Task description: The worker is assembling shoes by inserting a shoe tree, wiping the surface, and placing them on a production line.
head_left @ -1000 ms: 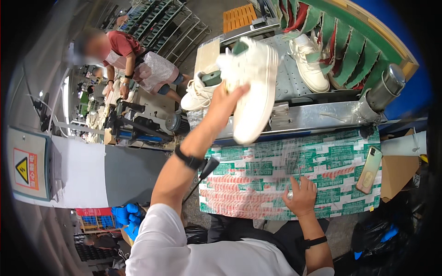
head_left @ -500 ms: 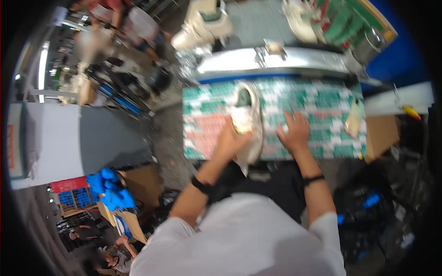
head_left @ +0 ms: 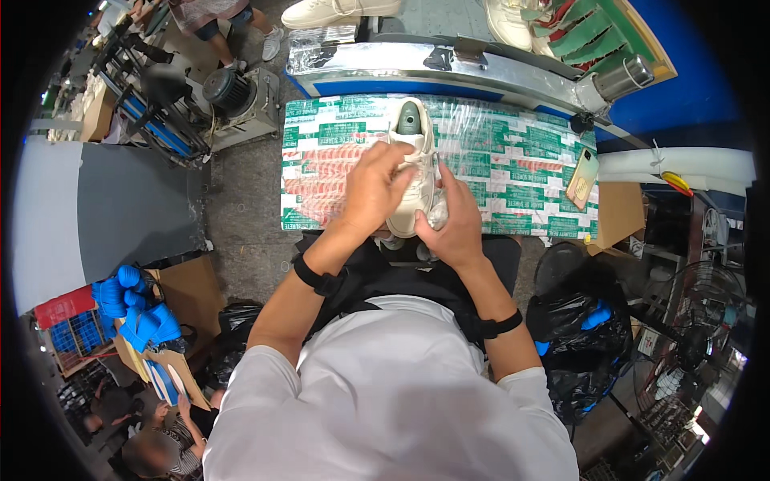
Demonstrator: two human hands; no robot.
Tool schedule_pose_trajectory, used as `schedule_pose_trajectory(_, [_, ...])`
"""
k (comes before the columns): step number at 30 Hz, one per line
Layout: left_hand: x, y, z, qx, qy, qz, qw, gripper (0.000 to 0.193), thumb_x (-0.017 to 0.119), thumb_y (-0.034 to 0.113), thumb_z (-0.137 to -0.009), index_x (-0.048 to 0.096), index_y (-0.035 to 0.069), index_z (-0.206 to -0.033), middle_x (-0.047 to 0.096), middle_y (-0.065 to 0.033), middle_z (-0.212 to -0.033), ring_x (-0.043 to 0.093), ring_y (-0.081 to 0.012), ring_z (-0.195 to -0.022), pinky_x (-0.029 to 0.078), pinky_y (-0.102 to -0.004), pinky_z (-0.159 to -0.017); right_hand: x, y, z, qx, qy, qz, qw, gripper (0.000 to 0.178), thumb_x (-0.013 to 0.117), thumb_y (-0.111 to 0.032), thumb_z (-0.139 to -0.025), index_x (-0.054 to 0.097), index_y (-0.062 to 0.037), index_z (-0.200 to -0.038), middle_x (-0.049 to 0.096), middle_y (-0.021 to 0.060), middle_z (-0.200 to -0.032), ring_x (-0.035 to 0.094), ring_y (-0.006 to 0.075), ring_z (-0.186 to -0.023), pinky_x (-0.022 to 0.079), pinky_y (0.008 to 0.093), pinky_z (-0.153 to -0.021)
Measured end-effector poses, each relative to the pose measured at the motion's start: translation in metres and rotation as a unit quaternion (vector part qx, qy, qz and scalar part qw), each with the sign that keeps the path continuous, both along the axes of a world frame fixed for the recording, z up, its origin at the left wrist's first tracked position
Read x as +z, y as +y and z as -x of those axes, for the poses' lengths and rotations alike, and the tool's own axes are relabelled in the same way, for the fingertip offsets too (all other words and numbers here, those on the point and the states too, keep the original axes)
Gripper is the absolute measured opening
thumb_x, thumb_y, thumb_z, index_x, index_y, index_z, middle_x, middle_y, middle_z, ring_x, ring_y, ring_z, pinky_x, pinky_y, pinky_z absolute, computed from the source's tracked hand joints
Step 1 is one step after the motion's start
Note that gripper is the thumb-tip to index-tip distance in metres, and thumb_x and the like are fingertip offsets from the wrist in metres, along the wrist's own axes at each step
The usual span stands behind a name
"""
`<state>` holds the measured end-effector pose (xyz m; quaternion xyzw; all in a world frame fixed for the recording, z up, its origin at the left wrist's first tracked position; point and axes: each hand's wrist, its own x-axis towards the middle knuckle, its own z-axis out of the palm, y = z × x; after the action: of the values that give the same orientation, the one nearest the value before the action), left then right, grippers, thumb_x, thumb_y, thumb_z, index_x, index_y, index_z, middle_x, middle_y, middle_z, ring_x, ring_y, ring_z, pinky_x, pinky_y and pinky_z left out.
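Note:
A cream sneaker with a green heel tab (head_left: 412,164) lies upright on the patterned green, white and red worktop (head_left: 513,152), heel pointing away from me. My left hand (head_left: 373,188) grips it from the left over the laces. My right hand (head_left: 453,220) holds its right side near the toe, with a bit of clear wrapping at the fingers. Both wrists wear black bands.
Behind the worktop runs a metal-edged conveyor (head_left: 449,60) carrying more cream sneakers (head_left: 337,11). A phone (head_left: 581,178) lies on the worktop's right end. A motor (head_left: 228,92) stands at the left, a black bag (head_left: 581,321) at the right, blue shoe lasts (head_left: 132,309) at the lower left.
My left hand carried the sneaker down from the conveyor onto the worktop. My right hand left the worktop and closed on the shoe. My view tilted downward.

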<state>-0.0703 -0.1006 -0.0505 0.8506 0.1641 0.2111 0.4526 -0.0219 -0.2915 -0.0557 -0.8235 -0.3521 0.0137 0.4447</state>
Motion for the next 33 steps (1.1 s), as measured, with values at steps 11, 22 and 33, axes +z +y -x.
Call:
schedule_pose_trajectory(11, [-0.008,0.027,-0.003,-0.08,-0.033,-0.048,0.995,0.016,0.085,0.005,-0.09,0.07,0.006,-0.095,0.065,-0.0105,-0.098,0.07,-0.0328,-0.097,0.058,-0.0461,-0.08,0.0,-0.007,0.015,-0.025,0.101,-0.015,0.994,0.084,0.082,-0.016,-0.087,0.051,0.0036,-0.163,0.069,0.0215,-0.131,0.07,0.0364,-0.12,0.056,0.0448,-0.105])
schedule_pose_trajectory(22, [0.0,0.014,0.004,-0.12,-0.008,-0.053,0.991,0.024,0.085,0.013,-0.093,0.07,0.005,-0.109,0.074,-0.013,-0.103,0.074,-0.0387,-0.094,0.06,-0.0467,-0.077,0.004,-0.004,0.015,-0.019,0.052,-0.026,0.998,0.081,0.08,-0.013,-0.089,0.052,0.0033,-0.163,0.07,0.022,-0.132,0.071,0.0343,-0.121,0.057,0.0444,-0.105])
schedule_pose_trajectory(33, [-0.001,0.028,-0.007,-0.148,0.039,-0.11,0.982,0.024,0.083,0.002,-0.086,0.069,0.008,-0.105,0.068,-0.0105,-0.105,0.073,-0.0369,-0.1,0.059,-0.0477,-0.084,-0.037,-0.026,0.017,-0.094,0.18,0.01,0.979,0.073,0.079,-0.022,-0.094,0.056,0.0059,-0.158,0.072,0.0236,-0.13,0.07,0.0381,-0.122,0.055,0.0453,-0.107])
